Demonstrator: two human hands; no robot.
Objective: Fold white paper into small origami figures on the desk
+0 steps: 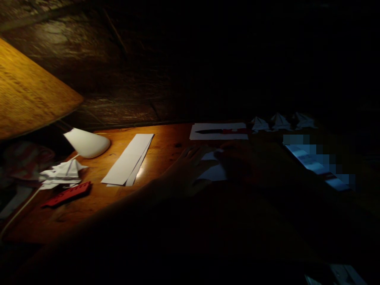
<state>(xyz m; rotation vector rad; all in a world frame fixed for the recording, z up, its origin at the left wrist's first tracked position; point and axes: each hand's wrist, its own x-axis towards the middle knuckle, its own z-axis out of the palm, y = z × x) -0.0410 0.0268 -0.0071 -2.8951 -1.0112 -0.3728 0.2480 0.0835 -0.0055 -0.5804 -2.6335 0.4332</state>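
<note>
A small piece of white paper [214, 173] lies on the wooden table in front of me, in deep shadow. My left hand [190, 166] rests at its left edge, fingers stretched out and apart, the thumb on the near side. At the paper's right side is my right hand [237, 160], so dark that its fingers hardly show. Just beyond the hands, a knife [212, 131] with a dark blade and a reddish handle lies across white sheets [194, 136]. To the left, long paper strips [127, 162] overlap in the lamplight.
A lamp shade [32, 91] hangs over the left, above a white lamp base [89, 143]. Near it are crumpled folded paper [63, 174] and a red object [68, 194]. Folded paper shapes [280, 122] stand at back right, near a lit phone-like screen [319, 164]. A brick wall [118, 91] rises behind.
</note>
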